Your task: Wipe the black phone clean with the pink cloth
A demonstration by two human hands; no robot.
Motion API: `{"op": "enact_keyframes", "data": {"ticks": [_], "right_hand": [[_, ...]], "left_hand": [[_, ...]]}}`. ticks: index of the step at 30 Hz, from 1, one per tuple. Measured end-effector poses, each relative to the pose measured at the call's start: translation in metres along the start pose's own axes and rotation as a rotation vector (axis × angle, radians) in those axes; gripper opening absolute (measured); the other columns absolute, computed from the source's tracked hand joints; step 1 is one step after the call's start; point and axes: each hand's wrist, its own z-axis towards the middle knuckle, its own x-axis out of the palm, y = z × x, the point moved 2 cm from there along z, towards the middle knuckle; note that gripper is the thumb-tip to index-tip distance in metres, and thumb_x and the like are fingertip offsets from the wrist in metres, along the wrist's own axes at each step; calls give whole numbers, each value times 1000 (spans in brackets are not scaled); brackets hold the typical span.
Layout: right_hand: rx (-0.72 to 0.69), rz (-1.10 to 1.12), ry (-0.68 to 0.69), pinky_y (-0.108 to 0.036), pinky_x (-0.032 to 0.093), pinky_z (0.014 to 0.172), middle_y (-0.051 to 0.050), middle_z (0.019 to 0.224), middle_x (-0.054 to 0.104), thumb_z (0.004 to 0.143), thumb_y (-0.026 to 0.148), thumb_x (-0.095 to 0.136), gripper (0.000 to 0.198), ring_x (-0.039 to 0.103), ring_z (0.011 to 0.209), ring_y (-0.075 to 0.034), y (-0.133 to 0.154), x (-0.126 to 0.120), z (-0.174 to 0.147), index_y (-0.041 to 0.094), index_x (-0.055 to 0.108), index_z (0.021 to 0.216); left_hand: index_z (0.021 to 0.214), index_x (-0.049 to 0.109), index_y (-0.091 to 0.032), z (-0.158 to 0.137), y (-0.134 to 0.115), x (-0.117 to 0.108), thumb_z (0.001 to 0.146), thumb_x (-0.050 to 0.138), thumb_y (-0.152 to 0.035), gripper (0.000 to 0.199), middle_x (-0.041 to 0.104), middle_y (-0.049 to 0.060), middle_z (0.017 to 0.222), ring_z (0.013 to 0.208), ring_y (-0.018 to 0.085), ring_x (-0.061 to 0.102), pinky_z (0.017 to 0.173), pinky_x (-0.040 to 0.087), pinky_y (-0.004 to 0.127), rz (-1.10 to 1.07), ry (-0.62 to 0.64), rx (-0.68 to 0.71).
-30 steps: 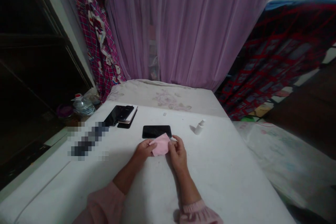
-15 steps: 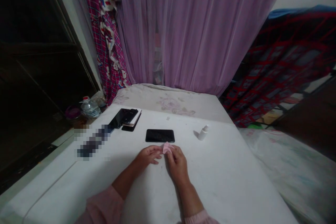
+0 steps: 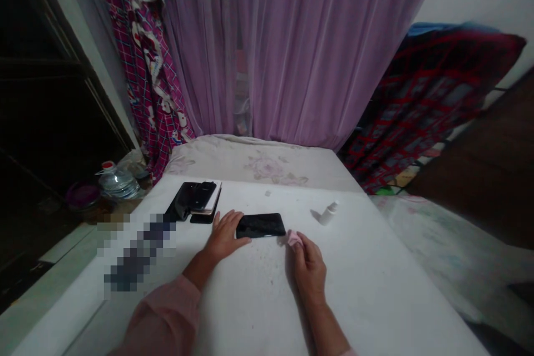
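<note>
Phone (image 3: 261, 226), black: left hand (image 3: 224, 236), now off the pink cloth (image 3: 293, 238), spread open at phone's left end, apparently steadying it; right hand (image 3: 311, 270) alone pinches cloth.

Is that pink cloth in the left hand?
No, the right hand holds the crumpled pink cloth, while the left hand is spread at the left end of the black phone.

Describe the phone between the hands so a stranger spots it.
Before the purple curtain spreads a white-covered surface. On it, between the left hand and the pink cloth in the right hand, lies a black phone. Unlike the overlapping items piled to its left, it lies singly, glossy face up.
</note>
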Motion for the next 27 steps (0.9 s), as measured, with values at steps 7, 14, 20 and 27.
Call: {"op": "enact_keyframes", "data": {"ticks": [7,14,20,27], "right_hand": [[-116,-230,20,-39,47,88,-10,108,70,91,26,40,34,63,98,-24,12,21,5,18,65,113],[-164,-578,197,-51,30,105,-10,133,60,93,27,44,36,47,128,-30,22,33,-14,21,60,125],[-194,-576,276,-52,23,109,-9,133,60,94,23,45,34,46,130,-30,58,58,-20,20,61,123],[-169,-551,314,-55,19,111,-5,129,64,90,14,46,37,42,134,-29,67,55,-23,26,63,121]], "left_hand": [[136,48,-26,-8,1,1,73,74,-39,70,52,9,142,139,30,34,117,-3,52,-99,132,171],[145,34,-23,-29,-16,11,75,69,-32,79,46,12,146,140,32,33,117,0,54,-151,93,131],[149,19,-21,-27,-15,12,73,69,-28,91,53,13,140,136,30,39,117,5,54,-117,69,141],[150,10,-23,-34,-18,16,74,68,-28,96,56,11,135,132,31,43,115,14,56,-75,-40,148]]}}
